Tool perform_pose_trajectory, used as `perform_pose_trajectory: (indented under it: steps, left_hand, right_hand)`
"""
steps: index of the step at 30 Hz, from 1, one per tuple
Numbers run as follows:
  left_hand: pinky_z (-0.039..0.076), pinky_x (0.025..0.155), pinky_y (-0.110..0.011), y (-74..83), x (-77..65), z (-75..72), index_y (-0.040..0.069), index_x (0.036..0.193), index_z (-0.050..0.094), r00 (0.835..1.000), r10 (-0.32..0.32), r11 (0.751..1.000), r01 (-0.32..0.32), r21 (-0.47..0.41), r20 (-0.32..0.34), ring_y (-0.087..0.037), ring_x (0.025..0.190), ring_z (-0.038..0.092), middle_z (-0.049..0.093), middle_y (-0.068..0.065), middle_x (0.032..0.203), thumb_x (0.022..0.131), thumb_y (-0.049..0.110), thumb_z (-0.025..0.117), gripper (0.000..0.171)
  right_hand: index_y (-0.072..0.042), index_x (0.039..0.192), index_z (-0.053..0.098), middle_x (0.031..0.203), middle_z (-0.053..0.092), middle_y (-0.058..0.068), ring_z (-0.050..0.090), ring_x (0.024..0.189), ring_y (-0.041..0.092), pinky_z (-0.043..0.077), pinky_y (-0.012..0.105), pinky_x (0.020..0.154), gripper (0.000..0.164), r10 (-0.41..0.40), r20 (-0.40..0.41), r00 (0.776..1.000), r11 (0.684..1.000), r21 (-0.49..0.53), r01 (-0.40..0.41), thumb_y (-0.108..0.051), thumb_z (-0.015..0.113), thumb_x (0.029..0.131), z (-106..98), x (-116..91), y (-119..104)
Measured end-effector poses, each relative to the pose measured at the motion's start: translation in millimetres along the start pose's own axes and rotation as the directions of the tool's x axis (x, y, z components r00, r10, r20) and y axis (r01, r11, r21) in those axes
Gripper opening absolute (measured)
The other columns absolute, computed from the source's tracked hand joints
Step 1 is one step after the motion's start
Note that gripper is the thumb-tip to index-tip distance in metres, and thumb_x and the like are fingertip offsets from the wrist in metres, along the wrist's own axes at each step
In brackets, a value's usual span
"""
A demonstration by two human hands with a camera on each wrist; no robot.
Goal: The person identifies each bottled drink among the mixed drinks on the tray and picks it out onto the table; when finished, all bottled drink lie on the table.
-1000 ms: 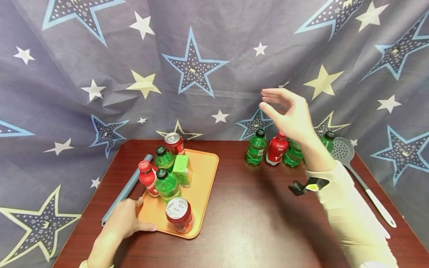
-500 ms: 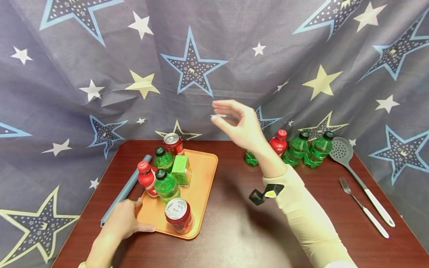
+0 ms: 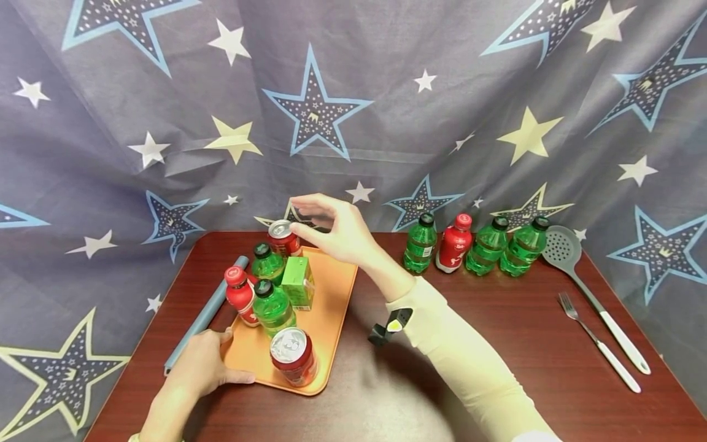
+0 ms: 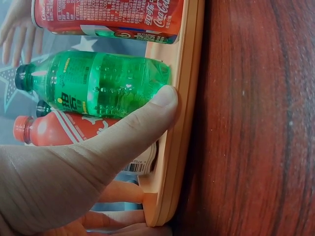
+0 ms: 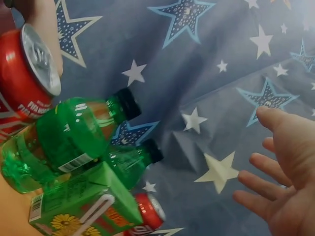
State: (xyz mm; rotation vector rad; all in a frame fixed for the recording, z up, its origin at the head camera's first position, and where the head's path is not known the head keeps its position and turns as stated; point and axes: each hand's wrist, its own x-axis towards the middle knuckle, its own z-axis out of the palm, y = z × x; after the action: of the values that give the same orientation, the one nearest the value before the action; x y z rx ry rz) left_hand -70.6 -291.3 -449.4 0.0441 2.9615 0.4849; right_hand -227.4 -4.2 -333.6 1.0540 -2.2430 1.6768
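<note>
**Left hand (image 3: 200, 363) grips a drinks tray (image 3: 327, 301); right hand (image 3: 338, 232) hovers above it**

Left of the orange tray, a blue-grey rod (image 3: 207, 314) lies slantwise on the brown table (image 3: 397, 383). The left hand pinches the tray's near-left corner, thumb along the near edge, fingers at the left side. On the tray, upright, stand a red bottle (image 3: 241, 298), a far green bottle (image 3: 269, 268), a near green bottle (image 3: 274, 312), a far can (image 3: 285, 243), a green carton (image 3: 297, 283) and a near can (image 3: 298, 367). Above the tray's far end, beside the far can, the right hand holds nothing; its fingers are spread, thumb well apart. Well right of the tray stands a row: green bottle (image 3: 420, 248), red-capped bottle (image 3: 455, 245), then two more green bottles (image 3: 486, 248). Furthest right of the tray lie a fork (image 3: 610, 356) and a slotted spoon (image 3: 595, 301). Behind the tray hangs a starry grey cloth (image 3: 386, 73).
</note>
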Motion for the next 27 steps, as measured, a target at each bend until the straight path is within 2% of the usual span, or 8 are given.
perform_pose_trajectory:
  steps: [8,11,15,19,23,27]
  left_hand:
    - [0.057,0.098,-0.063,0.7,0.9,-1.2,-0.017,0.132,0.065,1.000,-0.012,1.000,0.012,0.000,0.011,-0.053,0.116,0.067,0.072,-0.034,0.126,0.055,0.061,0.101,0.115]
    - [0.057,0.097,-0.063,0.6,1.1,-1.1,-0.017,0.131,0.065,1.000,-0.012,1.000,0.012,0.000,0.013,-0.053,0.116,0.067,0.072,-0.034,0.125,0.055,0.061,0.101,0.115]
    - [0.057,0.097,-0.063,-0.6,0.0,-0.6,-0.017,0.131,0.066,1.000,-0.017,1.000,0.017,0.001,0.012,-0.052,0.114,0.068,0.072,-0.034,0.124,0.055,0.061,0.101,0.114]
    - [0.057,0.097,-0.063,-0.9,-0.8,-0.5,-0.017,0.130,0.067,1.000,-0.019,1.000,0.019,0.003,0.005,-0.052,0.114,0.068,0.073,-0.034,0.123,0.054,0.061,0.101,0.114]
    - [0.057,0.097,-0.063,-0.3,-0.9,-0.8,-0.017,0.128,0.067,1.000,-0.009,1.000,0.009,0.005,-0.006,-0.052,0.114,0.068,0.073,-0.034,0.122,0.054,0.061,0.101,0.113]
    - [0.058,0.096,-0.063,0.0,-0.3,-0.4,-0.017,0.129,0.067,1.000,0.000,1.000,0.000,0.001,-0.013,-0.052,0.112,0.069,0.073,-0.033,0.122,0.054,0.061,0.101,0.113]
  right_hand:
    - [-0.010,0.136,0.072,0.134,0.076,0.009,0.074,0.120,0.019,0.061,0.036,0.105,0.041,-0.005,0.053,0.999,1.000,0.012,0.005,-0.016,0.079,0.096,18,6,20]
    - [-0.009,0.137,0.071,0.135,0.075,0.010,0.075,0.120,0.020,0.061,0.041,0.105,0.041,0.000,0.082,0.997,1.000,0.024,-0.002,-0.014,0.079,0.097,26,8,25]
    - [-0.011,0.139,0.070,0.134,0.076,0.009,0.073,0.124,0.024,0.060,0.041,0.106,0.045,0.016,0.131,0.991,1.000,-0.024,-0.013,-0.020,0.080,0.097,40,10,29]
    - [-0.011,0.140,0.069,0.131,0.077,0.009,0.073,0.123,0.025,0.061,0.039,0.102,0.047,-0.006,0.174,0.985,0.997,-0.078,0.020,-0.022,0.081,0.096,52,12,33]
    - [-0.013,0.141,0.069,0.133,0.076,0.006,0.074,0.121,0.020,0.061,0.033,0.100,0.048,0.000,0.199,0.980,0.993,-0.116,0.024,-0.024,0.082,0.095,61,12,37]
    - [-0.014,0.141,0.068,0.134,0.075,0.004,0.074,0.120,0.019,0.062,0.033,0.099,0.049,0.014,0.238,0.971,0.987,-0.162,0.026,-0.027,0.081,0.096,67,12,43]
